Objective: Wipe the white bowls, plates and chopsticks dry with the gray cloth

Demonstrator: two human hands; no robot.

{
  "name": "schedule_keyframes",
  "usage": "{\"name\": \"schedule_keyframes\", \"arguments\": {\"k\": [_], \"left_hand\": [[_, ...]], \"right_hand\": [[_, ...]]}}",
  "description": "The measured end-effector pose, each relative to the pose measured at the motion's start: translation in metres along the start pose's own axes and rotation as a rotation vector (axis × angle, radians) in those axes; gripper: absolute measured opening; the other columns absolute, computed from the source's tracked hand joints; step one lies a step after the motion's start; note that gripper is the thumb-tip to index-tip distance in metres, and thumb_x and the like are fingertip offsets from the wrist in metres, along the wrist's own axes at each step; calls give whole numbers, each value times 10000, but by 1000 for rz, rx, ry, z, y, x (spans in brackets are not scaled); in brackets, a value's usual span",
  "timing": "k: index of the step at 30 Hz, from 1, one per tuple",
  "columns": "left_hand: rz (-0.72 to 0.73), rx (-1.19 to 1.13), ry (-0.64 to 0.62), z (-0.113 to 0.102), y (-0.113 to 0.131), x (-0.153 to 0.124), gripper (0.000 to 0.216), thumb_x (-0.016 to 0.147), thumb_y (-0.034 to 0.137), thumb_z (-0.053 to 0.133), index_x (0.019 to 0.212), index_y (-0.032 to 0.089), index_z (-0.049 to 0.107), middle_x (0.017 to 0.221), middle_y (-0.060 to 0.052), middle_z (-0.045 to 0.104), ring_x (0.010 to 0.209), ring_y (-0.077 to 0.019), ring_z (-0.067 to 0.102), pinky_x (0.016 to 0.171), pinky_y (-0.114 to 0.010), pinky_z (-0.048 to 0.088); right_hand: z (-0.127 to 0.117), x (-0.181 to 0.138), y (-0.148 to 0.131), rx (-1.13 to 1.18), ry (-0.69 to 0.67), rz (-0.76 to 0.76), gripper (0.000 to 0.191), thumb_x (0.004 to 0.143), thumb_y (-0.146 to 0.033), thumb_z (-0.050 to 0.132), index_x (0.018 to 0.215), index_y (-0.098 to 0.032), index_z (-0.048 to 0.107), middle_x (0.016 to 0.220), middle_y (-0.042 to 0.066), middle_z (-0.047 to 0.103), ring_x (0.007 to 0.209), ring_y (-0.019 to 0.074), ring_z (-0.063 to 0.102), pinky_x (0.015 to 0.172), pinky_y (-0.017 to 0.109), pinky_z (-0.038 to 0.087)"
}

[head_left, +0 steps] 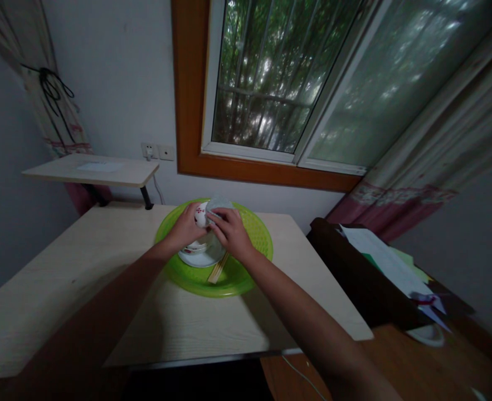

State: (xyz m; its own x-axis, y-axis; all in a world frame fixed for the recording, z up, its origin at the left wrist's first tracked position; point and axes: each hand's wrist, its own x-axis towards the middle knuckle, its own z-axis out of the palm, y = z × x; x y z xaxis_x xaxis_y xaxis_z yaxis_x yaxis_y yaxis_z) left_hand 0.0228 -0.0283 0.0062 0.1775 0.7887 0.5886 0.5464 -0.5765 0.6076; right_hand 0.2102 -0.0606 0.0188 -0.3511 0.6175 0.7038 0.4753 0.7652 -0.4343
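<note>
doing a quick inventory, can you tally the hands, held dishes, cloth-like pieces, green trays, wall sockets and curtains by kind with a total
Hands: 2 (left hand, right hand)
Held white dish: 1
Greyish cloth-like piece: 1
Green tray: 1
Wall sockets: 2 (left socket, right socket)
Curtains: 2 (left curtain, right curtain)
Total: 9

Brown-framed window [287, 78] between two curtains [450, 122], white paper [100, 166] on a small shelf [132, 174]

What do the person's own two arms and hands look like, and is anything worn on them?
The left hand and right hand are ungloved. The left forearm and right forearm are slender and bare; no sleeve, watch or bracelet shows. The picture is too dim to judge small rings.
</note>
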Motion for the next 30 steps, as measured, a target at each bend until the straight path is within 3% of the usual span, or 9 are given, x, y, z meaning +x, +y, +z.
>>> {"name": "schedule_keyframes", "arguments": {"k": [4, 8, 16, 18, 24, 30], "left_hand": [[55, 35, -9, 0, 3, -3, 562, 689, 230, 728, 1206, 185, 511, 1166, -100, 608, 1082, -262, 592, 961, -405, 485], [89, 89, -1, 3, -2, -4, 630, 674, 258, 781, 1233, 194, 498, 1196, -104, 591, 1124, -277, 574, 1000, -437, 469], [143, 138, -25, 9, -8, -6, 665, 676, 241, 781, 1269, 181, 486, 1221, -124, 568, 1151, -294, 555, 1012, -455, 464], [159, 146, -35, 9, -9, -6, 653, 686, 231, 766, 1273, 167, 486, 1218, -131, 568, 1151, -298, 552, 1008, -460, 466], [199, 139, -42, 7, -10, -5, 561, 690, 136, 696, 1218, 188, 514, 1177, -104, 576, 1146, -286, 551, 1006, -438, 467], [130, 127, 31, 5, -6, -4, 635, 682, 211, 759, 1252, 203, 479, 1223, -105, 568, 1157, -283, 554, 1012, -430, 462]], "right_hand": [[-1, 0, -3, -57, -57, -59, 366, 955, -340, 566, 1314, -375, 628, 1338, 41, 612, 1225, 280, 470, 1085, 507, 360], [-6, 1, 7, -22, 115, 53, 310, 955, -329, 567, 1239, -391, 673, 1386, 23, 563, 1265, 261, 461, 1115, 498, 341], [-9, 0, 20, 91, 315, 244, 321, 907, -352, 625, 1216, -278, 666, 1117, 82, 617, 1062, 240, 551, 990, 406, 440], [-6, 0, 18, 84, 305, 236, 317, 893, -365, 647, 1194, -268, 666, 1102, 84, 613, 1048, 243, 549, 977, 410, 445], [4, -1, 6, 71, 57, 21, 195, 888, -370, 673, 1060, -313, 745, 1111, 67, 628, 1098, 243, 552, 1015, 432, 430], [-4, 1, 19, 123, 267, 161, 197, 902, -376, 649, 1054, -326, 764, 1171, 73, 594, 1107, 226, 564, 1030, 408, 444]]}}
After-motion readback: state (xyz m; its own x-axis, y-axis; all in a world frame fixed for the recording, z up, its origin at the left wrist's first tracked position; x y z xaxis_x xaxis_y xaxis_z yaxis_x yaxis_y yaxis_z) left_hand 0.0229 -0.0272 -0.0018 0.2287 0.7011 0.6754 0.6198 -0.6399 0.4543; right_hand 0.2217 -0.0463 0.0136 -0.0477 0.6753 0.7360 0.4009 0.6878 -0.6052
